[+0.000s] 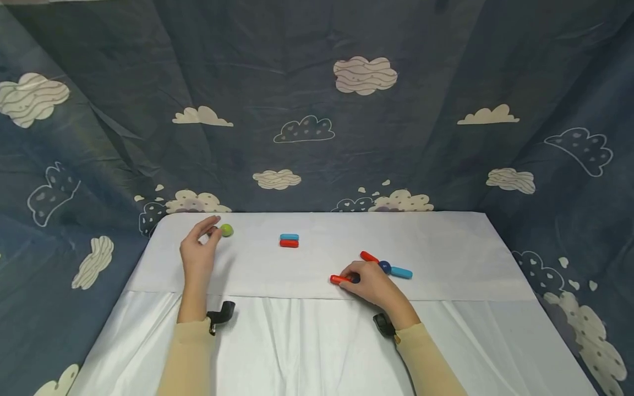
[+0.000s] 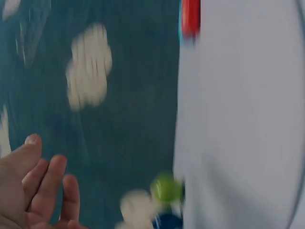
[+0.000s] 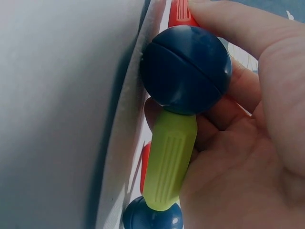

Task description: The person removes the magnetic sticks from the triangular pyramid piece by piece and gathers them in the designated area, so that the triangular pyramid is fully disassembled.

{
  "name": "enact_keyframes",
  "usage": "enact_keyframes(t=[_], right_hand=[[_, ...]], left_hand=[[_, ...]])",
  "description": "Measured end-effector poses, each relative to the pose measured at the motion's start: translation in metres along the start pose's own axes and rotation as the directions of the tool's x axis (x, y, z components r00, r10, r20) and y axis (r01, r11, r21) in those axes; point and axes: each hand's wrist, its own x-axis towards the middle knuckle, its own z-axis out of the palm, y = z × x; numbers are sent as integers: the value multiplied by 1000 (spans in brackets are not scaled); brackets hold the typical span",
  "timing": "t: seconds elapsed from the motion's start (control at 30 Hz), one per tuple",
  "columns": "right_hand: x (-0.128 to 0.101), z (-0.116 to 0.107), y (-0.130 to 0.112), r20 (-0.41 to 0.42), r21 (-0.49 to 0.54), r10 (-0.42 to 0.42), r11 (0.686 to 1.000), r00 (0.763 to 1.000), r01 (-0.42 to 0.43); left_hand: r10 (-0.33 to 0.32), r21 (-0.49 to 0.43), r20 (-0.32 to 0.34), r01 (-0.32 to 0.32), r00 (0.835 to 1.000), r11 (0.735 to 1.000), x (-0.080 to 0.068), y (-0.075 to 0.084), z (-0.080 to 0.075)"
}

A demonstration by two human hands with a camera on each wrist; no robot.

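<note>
My left hand hovers at the table's far left, fingers loosely bent and holding nothing. A small green ball lies just right of its fingertips, and the left wrist view shows the ball apart from the fingers. My right hand grips a stick-and-ball piece on the table. That piece has a red stick, a dark blue ball, another red stick and a cyan stick. In the right wrist view my fingers curl round a dark blue ball joined to a yellow-green stick.
A cyan stick and a red stick lie side by side at the table's middle back. A white cloth covers the table. Blue cloud-print fabric walls the back and both sides.
</note>
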Motion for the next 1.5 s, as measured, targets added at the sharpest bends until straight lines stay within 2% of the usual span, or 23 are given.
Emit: enact_keyframes(t=[0.07, 0.1, 0.13, 0.17, 0.23, 0.3, 0.33, 0.37, 0.4, 0.47, 0.57, 0.67, 0.83, 0.97, 1.03, 1.1, 1.2, 1.3, 1.5], right_hand=[[1, 0, 0, -4, 2, -2, 1000, 1000, 2], [1, -1, 0, -6, 2, -5, 1000, 1000, 5], [1, -1, 0, -7, 2, -8, 1000, 1000, 8], [1, -1, 0, -8, 4, -9, 1000, 1000, 9], [1, -1, -1, -9, 6, -14, 1000, 1000, 14], [1, 0, -2, -5, 7, -28, 1000, 1000, 28], [1, 1, -3, -2, 12, -36, 999, 999, 36], [1, 1, -3, -1, 14, -42, 999, 999, 42], [1, 2, -4, -1, 15, -51, 999, 999, 51], [2, 4, -5, -2, 21, -69, 997, 998, 69], [3, 5, -7, -1, 27, -94, 995, 996, 94], [3, 5, -8, 3, 31, -126, 992, 992, 126], [2, -1, -7, -59, 74, -162, 983, 985, 166], [0, -12, -1, -121, 175, -109, 976, 987, 129], [-1, -16, 2, -73, 254, -44, 965, 996, 62], [-2, -17, 6, 18, 332, -3, 943, 1000, -3], [0, -12, 13, 170, 413, 16, 906, 985, -86], [1, -5, 20, 242, 449, -28, 889, 970, -87], [3, 0, 25, 254, 487, -48, 869, 966, -85]], left_hand=[[48, -11, 131, -47, 990, 999, -16, 12, 15], [68, 3, 213, -70, 975, 998, -25, 15, 25], [85, 22, 300, -96, 950, 995, -34, 17, 35], [101, 39, 389, -126, 916, 991, -43, 17, 45], [120, 60, 542, -180, 832, 982, -61, 14, 67], [118, 73, 654, -217, 748, 973, -78, 10, 86], [114, 71, 691, -224, 714, 972, -85, 8, 94], [112, 64, 717, -226, 688, 972, -91, 6, 101], [109, 63, 734, -228, 670, 972, -97, 4, 108], [111, 53, 751, -228, 651, 972, -105, 2, 118], [139, 25, 749, -238, 647, 971, -112, -1, 128], [155, 11, 737, -242, 658, 970, -115, -3, 131], [149, 42, 704, -250, 695, 967, -114, -4, 130], [126, 96, 673, -255, 729, 962, -112, -6, 127], [111, 113, 656, -243, 746, 963, -110, -7, 126], [98, 121, 642, -227, 761, 966, -108, -8, 125], [85, 123, 624, -205, 777, 971, -107, -7, 123], [73, 113, 625, -182, 777, 977, -107, -7, 124], [75, 112, 636, -188, 768, 976, -107, -8, 126]])
